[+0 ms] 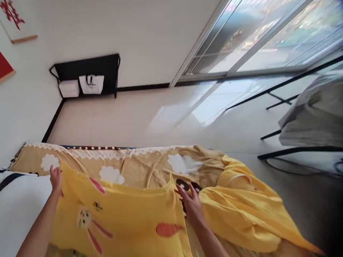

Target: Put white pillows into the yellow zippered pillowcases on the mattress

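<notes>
A yellow pillow (pixel 134 217) with rabbit and carrot prints is spread between my two hands, low in the view. My left hand (pixel 56 180) pinches its upper left corner. At the upper right corner, my right hand (pixel 191 205) has its fingers bent on the pillow's side edge, with some fingers a little apart. Behind and beneath it lies a tan sheet (pixel 150 167) with white cloud shapes. A crumpled yellow cloth (pixel 241 207) rests on the bed to the right of my right hand. The pillow's lower part runs out of view.
A white pillow or cushion (pixel 24 210) lies at the left. Beyond the bed, a black rack (pixel 107 67) against the wall holds a white box (pixel 69 88) and a white bag (pixel 91 85). Grey cloth (pixel 316 117) hangs on a black metal frame (pixel 294 151) at the right, near sliding glass doors (pixel 241 43).
</notes>
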Motion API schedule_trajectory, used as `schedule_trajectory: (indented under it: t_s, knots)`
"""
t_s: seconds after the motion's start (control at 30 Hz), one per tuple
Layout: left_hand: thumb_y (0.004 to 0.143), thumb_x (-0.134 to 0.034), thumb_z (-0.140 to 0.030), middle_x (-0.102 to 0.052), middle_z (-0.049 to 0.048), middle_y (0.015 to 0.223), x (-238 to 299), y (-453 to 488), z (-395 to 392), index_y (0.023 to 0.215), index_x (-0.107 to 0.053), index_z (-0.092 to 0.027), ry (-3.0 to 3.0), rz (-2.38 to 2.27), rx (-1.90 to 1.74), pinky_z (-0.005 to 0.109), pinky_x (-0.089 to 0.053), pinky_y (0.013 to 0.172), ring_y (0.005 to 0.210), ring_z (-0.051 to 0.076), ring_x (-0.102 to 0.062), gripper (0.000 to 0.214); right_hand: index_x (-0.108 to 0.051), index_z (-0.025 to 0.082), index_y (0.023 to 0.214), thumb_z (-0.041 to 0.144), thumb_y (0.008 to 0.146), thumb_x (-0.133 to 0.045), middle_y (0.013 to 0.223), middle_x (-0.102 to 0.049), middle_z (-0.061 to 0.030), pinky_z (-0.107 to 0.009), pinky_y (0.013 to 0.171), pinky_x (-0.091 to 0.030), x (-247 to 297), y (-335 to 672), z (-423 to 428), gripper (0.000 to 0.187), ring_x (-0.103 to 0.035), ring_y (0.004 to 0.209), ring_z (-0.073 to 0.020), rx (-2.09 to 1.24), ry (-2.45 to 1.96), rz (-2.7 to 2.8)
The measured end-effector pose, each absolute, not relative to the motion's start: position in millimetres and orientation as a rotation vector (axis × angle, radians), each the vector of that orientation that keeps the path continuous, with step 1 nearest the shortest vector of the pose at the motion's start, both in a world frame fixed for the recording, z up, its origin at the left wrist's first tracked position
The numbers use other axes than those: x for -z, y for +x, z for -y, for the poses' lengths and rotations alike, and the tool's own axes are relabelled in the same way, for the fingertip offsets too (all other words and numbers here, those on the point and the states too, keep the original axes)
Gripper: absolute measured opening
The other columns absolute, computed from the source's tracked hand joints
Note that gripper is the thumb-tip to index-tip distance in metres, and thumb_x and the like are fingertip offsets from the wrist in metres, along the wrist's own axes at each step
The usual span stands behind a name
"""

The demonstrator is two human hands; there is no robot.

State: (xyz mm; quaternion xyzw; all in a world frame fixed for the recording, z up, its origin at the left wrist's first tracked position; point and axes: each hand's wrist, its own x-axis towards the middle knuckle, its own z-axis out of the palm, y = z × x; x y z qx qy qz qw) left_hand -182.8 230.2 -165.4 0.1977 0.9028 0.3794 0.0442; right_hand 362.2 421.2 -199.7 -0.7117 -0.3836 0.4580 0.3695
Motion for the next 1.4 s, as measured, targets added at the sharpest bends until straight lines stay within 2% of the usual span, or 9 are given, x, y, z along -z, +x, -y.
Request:
schedule_trajectory:
  t_s: [0.07, 0.17, 0.23, 0.3, 0.4, 0.6, 0.73, 0.93, 1.4]
  knots:
    - [0.094, -0.036, -0.039, -0.059, 0.0167, 0.137, 207.0, -167.5, -231.0, 0.148, -0.033, -0.016, 0.724, -2.755, -1.143, 0.037, -0.049, 0.102, 0.121, 0.021, -0.062, 0.058, -0.046, 0.013, 0.142, 0.065, 0.074, -0.047, 0.115, -0.07, -0.0183, -0.046, 0.091, -0.048, 241.6, 335.8, -402.6, 0.086, -0.066, 0.105, -0.0306, -0.939, -1.896, 1.138]
    - [0.092, -0.042, -0.042, -0.048, 0.0164, 0.149, 281.0, -129.5, -203.2, 0.145, -0.042, -0.016, 0.996, -2.685, -0.934, 0.041, -0.036, 0.115, 0.139, 0.024, -0.044, 0.058, -0.054, 0.01, 0.135, 0.061, 0.084, -0.031, 0.131, -0.061, -0.023, -0.054, 0.103, -0.038, 319.9, 313.0, -343.0, 0.076, -0.057, 0.12, -0.0353, -0.608, -2.055, 1.459]
    - [0.093, -0.04, -0.043, -0.044, 0.0167, 0.151, 329.9, -108.3, -179.1, 0.143, -0.046, -0.017, 1.141, -2.696, -0.645, 0.05, -0.027, 0.119, 0.143, 0.028, -0.038, 0.057, -0.049, 0.008, 0.139, 0.058, 0.087, -0.025, 0.141, -0.054, -0.0233, -0.055, 0.107, -0.034, 373.4, 309.9, -302.3, 0.076, -0.05, 0.13, -0.0358, -0.556, -2.109, 1.668]
    - [0.096, -0.033, -0.042, -0.041, 0.0181, 0.153, 367.7, -96.8, -159.4, 0.146, -0.043, -0.016, 1.201, -2.783, -0.363, 0.057, -0.017, 0.12, 0.145, 0.03, -0.034, 0.058, -0.042, 0.009, 0.145, 0.053, 0.09, -0.024, 0.146, -0.048, -0.0224, -0.056, 0.108, -0.032, 416.8, 313.8, -271.1, 0.073, -0.046, 0.135, -0.035, -0.511, -2.158, 1.809]
    - [0.097, -0.03, -0.039, -0.033, 0.0202, 0.157, 394.4, -96.0, -148.2, 0.152, -0.031, -0.013, 1.286, -2.894, -0.147, 0.056, -0.009, 0.121, 0.149, 0.028, -0.024, 0.061, -0.034, 0.012, 0.15, 0.044, 0.092, -0.031, 0.15, -0.043, -0.0223, -0.058, 0.107, -0.031, 451.3, 323.0, -247.5, 0.067, -0.044, 0.136, -0.0355, -0.306, -2.221, 1.906]
    - [0.096, -0.029, -0.04, -0.029, 0.0234, 0.158, 394.1, -101.6, -155.5, 0.153, -0.025, -0.007, 1.336, -2.857, -0.024, 0.055, -0.01, 0.12, 0.151, 0.03, -0.018, 0.066, -0.024, 0.012, 0.154, 0.035, 0.092, -0.034, 0.149, -0.043, -0.0246, -0.06, 0.099, -0.036, 453.7, 326.6, -243.7, 0.067, -0.046, 0.133, -0.0373, -0.17, -2.224, 2.054]
    - [0.096, -0.029, -0.038, -0.033, 0.025, 0.155, 393.3, -99.4, -152.8, 0.152, -0.029, -0.006, 1.343, -2.871, -0.055, 0.055, -0.012, 0.12, 0.15, 0.03, -0.02, 0.065, -0.024, 0.013, 0.154, 0.033, 0.091, -0.035, 0.147, -0.045, -0.0251, -0.06, 0.099, -0.036, 451.7, 324.6, -242.7, 0.068, -0.048, 0.131, -0.038, -0.173, -2.266, 2.043]
    - [0.095, -0.029, -0.039, -0.03, 0.025, 0.157, 393.5, -101.2, -156.9, 0.151, -0.03, -0.004, 1.289, -2.856, -0.047, 0.056, -0.01, 0.12, 0.151, 0.03, -0.017, 0.066, -0.025, 0.01, 0.153, 0.034, 0.089, -0.036, 0.148, -0.043, -0.0262, -0.06, 0.1, -0.034, 454.9, 323.5, -243.5, 0.069, -0.046, 0.132, -0.038, -0.184, -2.287, 2.031]
    - [0.1, -0.027, -0.042, -0.027, 0.018, 0.16, 385.2, -98.3, -164.0, 0.154, -0.025, -0.012, 1.451, -2.854, -0.151, 0.049, -0.007, 0.121, 0.151, 0.025, -0.018, 0.062, -0.028, 0.007, 0.152, 0.037, 0.094, -0.031, 0.152, -0.038, -0.0248, -0.056, 0.102, -0.031, 444.2, 321.5, -249.1, 0.065, -0.041, 0.137, -0.0342, -0.179, -2.214, 2.06]
